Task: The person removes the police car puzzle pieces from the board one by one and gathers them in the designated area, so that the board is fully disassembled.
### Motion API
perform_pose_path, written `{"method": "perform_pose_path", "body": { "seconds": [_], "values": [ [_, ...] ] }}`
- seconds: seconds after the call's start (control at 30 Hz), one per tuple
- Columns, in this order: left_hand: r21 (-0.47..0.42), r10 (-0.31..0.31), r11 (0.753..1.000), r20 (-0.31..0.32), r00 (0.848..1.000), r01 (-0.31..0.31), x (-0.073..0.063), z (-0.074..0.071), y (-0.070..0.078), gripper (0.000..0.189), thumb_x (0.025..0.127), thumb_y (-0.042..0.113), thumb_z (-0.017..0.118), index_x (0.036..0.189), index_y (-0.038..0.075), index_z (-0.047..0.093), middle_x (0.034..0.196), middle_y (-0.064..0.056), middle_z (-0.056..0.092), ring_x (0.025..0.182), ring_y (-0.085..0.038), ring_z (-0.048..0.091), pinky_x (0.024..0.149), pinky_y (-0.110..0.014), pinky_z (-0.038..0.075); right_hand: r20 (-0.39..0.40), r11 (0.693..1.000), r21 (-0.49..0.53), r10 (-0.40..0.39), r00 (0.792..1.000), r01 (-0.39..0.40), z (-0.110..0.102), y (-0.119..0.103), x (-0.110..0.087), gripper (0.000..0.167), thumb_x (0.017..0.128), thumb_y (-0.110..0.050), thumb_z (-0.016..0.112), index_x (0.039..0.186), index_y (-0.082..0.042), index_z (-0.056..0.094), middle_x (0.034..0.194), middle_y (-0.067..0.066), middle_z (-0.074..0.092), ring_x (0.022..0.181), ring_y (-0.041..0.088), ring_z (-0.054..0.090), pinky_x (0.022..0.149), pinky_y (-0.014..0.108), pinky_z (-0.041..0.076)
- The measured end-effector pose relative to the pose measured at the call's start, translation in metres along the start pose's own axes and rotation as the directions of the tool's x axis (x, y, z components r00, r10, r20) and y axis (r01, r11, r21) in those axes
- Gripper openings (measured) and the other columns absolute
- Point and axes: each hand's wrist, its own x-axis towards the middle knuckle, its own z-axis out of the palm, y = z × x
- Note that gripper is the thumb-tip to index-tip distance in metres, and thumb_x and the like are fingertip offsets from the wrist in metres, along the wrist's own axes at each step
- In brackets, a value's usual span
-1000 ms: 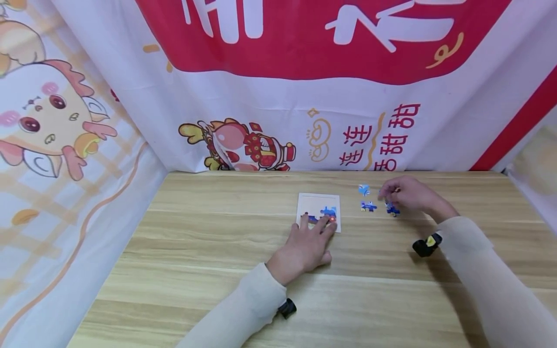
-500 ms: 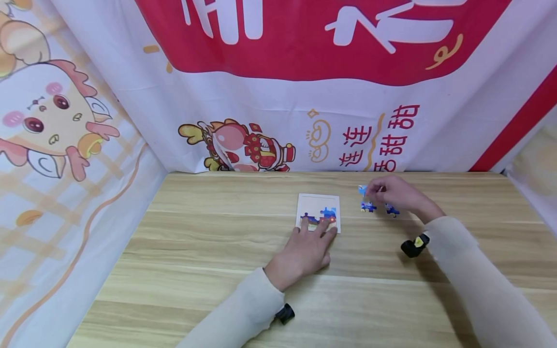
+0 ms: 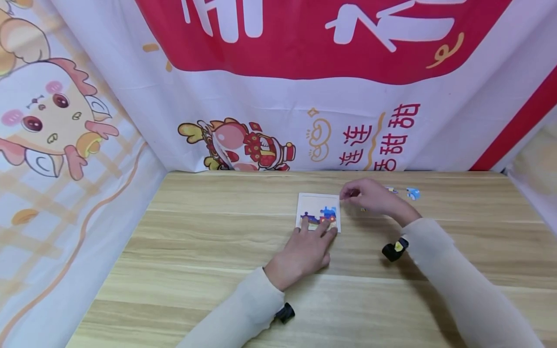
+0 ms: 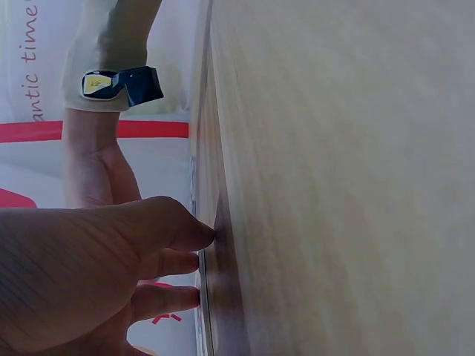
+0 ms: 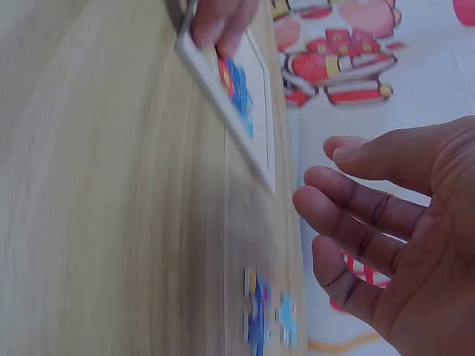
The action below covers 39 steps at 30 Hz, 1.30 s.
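My left hand (image 3: 306, 246) rests with spread fingers on a small white-framed jigsaw board (image 3: 319, 195). Joined pieces on the board, a puzzle picture (image 3: 329, 212) in blue and red, show between and beyond its fingers. Just off the board's right edge hovers my right hand (image 3: 370, 195), its thumb and fingers bent toward each other. In the right wrist view the thumb and fingertips stand close together; I cannot tell whether a piece is between them. Below that hand lie a dark blue puzzle piece (image 5: 256, 311) and a light blue puzzle piece (image 5: 288, 319).
More loose pieces lie behind the right hand, among them a light blue puzzle piece (image 3: 413, 194). All sits on a wooden table (image 3: 217, 217). A printed cloth (image 3: 270, 96) hangs along the table's back edge.
My right hand has moved left from among the loose pieces to the board's right edge, uncovering pieces behind it. The left hand has stayed almost still on the board.
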Motion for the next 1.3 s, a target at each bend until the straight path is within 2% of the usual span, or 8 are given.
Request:
{"method": "perform_pose_path", "body": {
  "seconds": [0.27, 0.47, 0.7, 0.83, 1.3],
  "values": [
    [0.024, 0.004, 1.000, 0.014, 1.000, -0.004, 0.002, 0.000, -0.001, 0.065, 0.103, 0.042, 0.061, 0.162, 0.025, 0.041, 0.170, -0.002, 0.037, 0.149, -0.050, 0.039, 0.111, -0.058, 0.050, 0.026, 0.996, 0.015, -0.090, 0.996, 0.090, 0.016, -0.009, 0.013, 0.015, 0.098, 0.001, 0.064, 0.106, -0.004, 0.076, 0.107, 0.012, 0.076, 0.100, 0.023, 0.067, 0.096, 0.049, 0.056],
    [0.023, 0.005, 1.000, 0.025, 1.000, -0.006, 0.002, -0.002, -0.001, 0.065, 0.103, 0.042, 0.060, 0.162, 0.025, 0.041, 0.170, -0.002, 0.036, 0.149, -0.050, 0.040, 0.111, -0.058, 0.051, 0.058, 0.999, 0.008, -0.053, 0.997, 0.053, 0.024, -0.015, 0.020, 0.017, 0.100, 0.000, 0.062, 0.109, -0.004, 0.076, 0.107, 0.011, 0.076, 0.101, 0.024, 0.068, 0.098, 0.049, 0.057],
    [0.023, 0.013, 1.000, 0.014, 1.000, -0.014, 0.001, -0.001, -0.001, 0.064, 0.103, 0.040, 0.061, 0.162, 0.024, 0.041, 0.169, -0.002, 0.037, 0.148, -0.049, 0.041, 0.110, -0.057, 0.051, 0.064, 0.997, -0.040, -0.068, 0.996, 0.071, 0.030, -0.016, 0.029, 0.016, 0.098, 0.002, 0.063, 0.103, -0.004, 0.077, 0.099, 0.009, 0.076, 0.095, 0.022, 0.068, 0.095, 0.048, 0.056],
    [0.021, 0.016, 1.000, 0.011, 1.000, -0.016, 0.001, -0.002, -0.002, 0.064, 0.103, 0.039, 0.060, 0.162, 0.024, 0.041, 0.169, -0.002, 0.038, 0.148, -0.049, 0.041, 0.110, -0.057, 0.051, 0.070, 0.997, -0.060, -0.036, 0.997, 0.040, 0.034, -0.015, 0.034, 0.016, 0.099, 0.000, 0.063, 0.101, -0.007, 0.077, 0.098, 0.006, 0.076, 0.095, 0.021, 0.067, 0.095, 0.046, 0.056],
    [0.006, 0.009, 1.000, 0.044, 0.999, -0.009, 0.003, -0.002, -0.002, 0.064, 0.104, 0.040, 0.058, 0.163, 0.025, 0.039, 0.171, -0.002, 0.035, 0.150, -0.049, 0.038, 0.113, -0.058, 0.049, 0.091, 0.997, -0.059, 0.050, 0.995, -0.044, 0.036, -0.016, 0.040, 0.015, 0.098, 0.000, 0.062, 0.097, -0.007, 0.075, 0.096, 0.007, 0.073, 0.087, 0.019, 0.064, 0.083, 0.035, 0.055]
  ]
}}
